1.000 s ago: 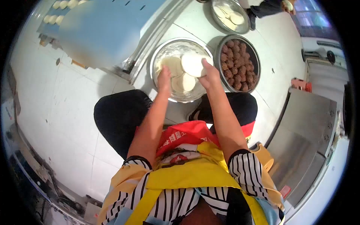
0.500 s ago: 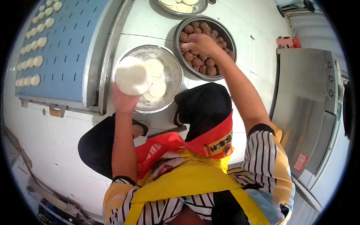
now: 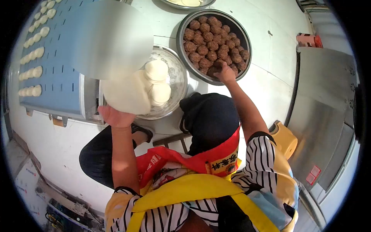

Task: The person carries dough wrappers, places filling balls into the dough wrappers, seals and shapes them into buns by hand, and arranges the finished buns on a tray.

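My left hand [image 3: 118, 116] holds a large, thin, pale dough wrapper [image 3: 127, 94] over the left side of a steel bowl [image 3: 181, 83]. More round dough wrappers [image 3: 160, 93] lie stacked inside that bowl. At the near edge of a dark round pan [image 3: 181, 46], my right hand [image 3: 226, 74] has its fingers closed around a brown meatball [image 3: 216, 69], partly hidden by them. Many other meatballs [image 3: 212, 45] fill the pan.
On the left, a blue slotted conveyor belt [image 3: 58, 77] carries rows of small dough balls [image 3: 30, 73]. A blurred patch hides part of it. Another steel bowl [image 3: 189, 5] with wrappers stands at the top. A steel cabinet [image 3: 322, 96] and yellow stool [image 3: 284, 139] are on the right.
My right hand has moved from the pan's far left part to its near edge. The wrapper in my left hand has shifted slightly lower and left, and the view has shifted a little.
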Available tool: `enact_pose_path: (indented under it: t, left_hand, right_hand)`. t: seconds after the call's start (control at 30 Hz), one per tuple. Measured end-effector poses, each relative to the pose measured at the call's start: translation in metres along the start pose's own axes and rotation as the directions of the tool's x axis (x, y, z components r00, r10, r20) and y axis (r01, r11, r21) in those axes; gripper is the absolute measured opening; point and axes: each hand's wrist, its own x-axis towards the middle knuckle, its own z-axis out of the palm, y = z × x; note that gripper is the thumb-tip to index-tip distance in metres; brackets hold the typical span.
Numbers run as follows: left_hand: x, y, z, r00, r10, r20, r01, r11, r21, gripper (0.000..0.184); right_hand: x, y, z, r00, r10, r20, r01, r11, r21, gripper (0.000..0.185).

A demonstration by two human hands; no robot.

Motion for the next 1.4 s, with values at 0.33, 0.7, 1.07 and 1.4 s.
enact_pose_path:
  t: [0.33, 0.7, 1.07, 1.4]
  left_hand:
    - [0.024, -0.044, 0.046, 0.881, -0.032, -0.472, 0.090, 0.991, 0.102, 0.055]
    - [-0.038, -0.027, 0.122, 0.906, 0.022, -0.423, 0.061, 0.981, 0.183, 0.063]
    - [-0.105, -0.022, 0.138, 0.940, 0.110, -0.323, 0.034, 0.912, 0.408, 0.048]
    - [-0.111, -0.038, 0.137, 0.910, 0.096, -0.403, 0.165, 0.807, 0.566, 0.050]
  right_hand:
    - [-0.112, -0.116, -0.198, 0.883, -0.466, -0.054, 0.329, 0.533, 0.780, 0.033]
    - [-0.253, -0.238, -0.183, 0.333, -0.907, -0.259, 0.923, 0.257, 0.287, 0.053]
    - [-0.257, -0.232, -0.160, 0.750, -0.659, 0.058, 0.294, 0.410, 0.863, 0.026]
    - [-0.254, -0.227, -0.141, 0.605, -0.771, 0.197, 0.138, 0.345, 0.928, 0.012]
